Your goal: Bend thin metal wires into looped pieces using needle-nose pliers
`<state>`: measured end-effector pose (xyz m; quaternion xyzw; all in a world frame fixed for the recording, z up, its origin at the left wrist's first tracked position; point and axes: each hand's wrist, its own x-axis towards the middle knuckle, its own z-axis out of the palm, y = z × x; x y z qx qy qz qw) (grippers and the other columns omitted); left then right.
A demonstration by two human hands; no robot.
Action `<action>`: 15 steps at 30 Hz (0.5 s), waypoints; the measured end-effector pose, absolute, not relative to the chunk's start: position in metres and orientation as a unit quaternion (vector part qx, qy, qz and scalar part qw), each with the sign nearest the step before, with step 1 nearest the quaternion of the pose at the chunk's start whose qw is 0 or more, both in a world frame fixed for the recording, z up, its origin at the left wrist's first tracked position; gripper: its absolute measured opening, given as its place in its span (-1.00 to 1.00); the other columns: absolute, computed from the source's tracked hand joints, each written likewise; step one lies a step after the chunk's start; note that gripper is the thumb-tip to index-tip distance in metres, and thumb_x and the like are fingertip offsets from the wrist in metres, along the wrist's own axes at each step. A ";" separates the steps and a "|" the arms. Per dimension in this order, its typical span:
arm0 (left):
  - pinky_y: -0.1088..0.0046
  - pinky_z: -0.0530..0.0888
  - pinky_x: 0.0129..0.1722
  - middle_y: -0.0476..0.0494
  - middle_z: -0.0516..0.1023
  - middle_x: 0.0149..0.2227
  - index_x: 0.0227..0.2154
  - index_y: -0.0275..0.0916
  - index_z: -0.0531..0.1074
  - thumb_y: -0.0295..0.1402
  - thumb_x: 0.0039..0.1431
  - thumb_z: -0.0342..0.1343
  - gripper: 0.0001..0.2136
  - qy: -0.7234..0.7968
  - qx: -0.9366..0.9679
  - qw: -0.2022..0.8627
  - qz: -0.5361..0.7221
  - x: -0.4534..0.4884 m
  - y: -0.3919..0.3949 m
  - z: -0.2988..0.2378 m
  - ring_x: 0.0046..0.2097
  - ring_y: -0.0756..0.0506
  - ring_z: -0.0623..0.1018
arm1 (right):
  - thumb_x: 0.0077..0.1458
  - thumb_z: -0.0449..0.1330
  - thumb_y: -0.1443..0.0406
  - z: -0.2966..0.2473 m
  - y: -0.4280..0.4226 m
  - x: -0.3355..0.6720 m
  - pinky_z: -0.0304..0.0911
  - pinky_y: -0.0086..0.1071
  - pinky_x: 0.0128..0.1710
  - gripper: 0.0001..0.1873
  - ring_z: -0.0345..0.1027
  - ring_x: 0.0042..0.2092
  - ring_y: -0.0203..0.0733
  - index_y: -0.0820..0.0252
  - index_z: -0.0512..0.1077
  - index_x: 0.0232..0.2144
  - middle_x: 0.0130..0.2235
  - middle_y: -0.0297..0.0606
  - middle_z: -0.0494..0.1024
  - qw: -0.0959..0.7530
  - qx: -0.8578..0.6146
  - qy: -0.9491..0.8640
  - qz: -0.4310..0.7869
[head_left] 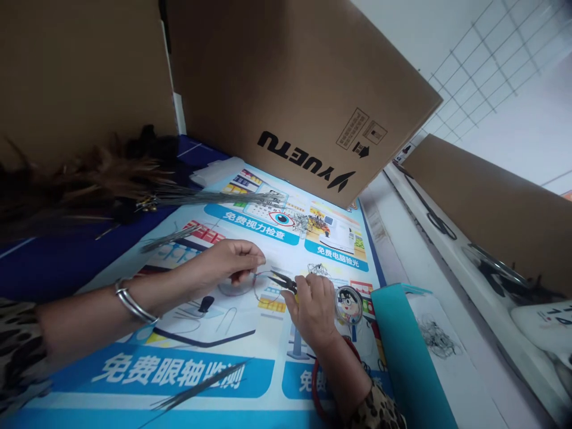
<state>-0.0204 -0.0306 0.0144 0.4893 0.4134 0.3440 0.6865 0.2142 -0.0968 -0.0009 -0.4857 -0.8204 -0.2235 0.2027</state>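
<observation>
A thin, round loop of bent wire [255,287] is at the pointy black tips of small metal pliers with a bit of yellow on the handle [286,282]. The flat worktop [270,333] has blue and white pictures and writing, with a big brown cardboard box [277,89] standing behind. The loop is just beside the left hand [239,259], its fingers pinched close, but I can't tell if they grip it, and the right hand [313,310] holds the pliers.
</observation>
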 end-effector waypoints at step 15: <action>0.59 0.15 -0.68 0.08 0.34 -0.72 -0.52 -0.28 0.44 -0.26 0.01 0.24 -0.82 0.417 0.440 0.721 0.335 -0.018 -0.035 0.026 -0.68 0.09 0.21 | 0.25 0.18 0.13 0.001 -0.098 0.219 0.19 -0.17 -0.22 -0.72 0.30 -0.20 -0.06 0.17 0.36 -0.08 -0.23 -0.13 0.46 0.188 -0.442 -0.836 -0.265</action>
